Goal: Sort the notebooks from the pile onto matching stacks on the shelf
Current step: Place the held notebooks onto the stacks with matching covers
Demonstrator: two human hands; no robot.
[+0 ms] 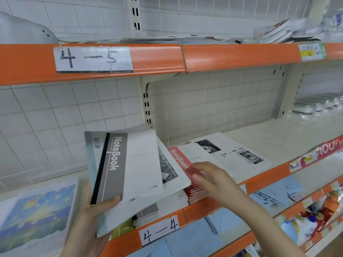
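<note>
Left hand (96, 217) grips grey notebooks (126, 175); right hand (209, 177), fingers relaxed, touches red stack (193, 191)

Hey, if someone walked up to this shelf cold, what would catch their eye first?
Probably the grey Notebook held up in the left hand at centre left, on top of other notebooks in the same grip. Next, the right hand resting its fingers on the red notebook stack on the middle shelf. The orange shelf edge with its handwritten 4-5 label also stands out across the top.
</note>
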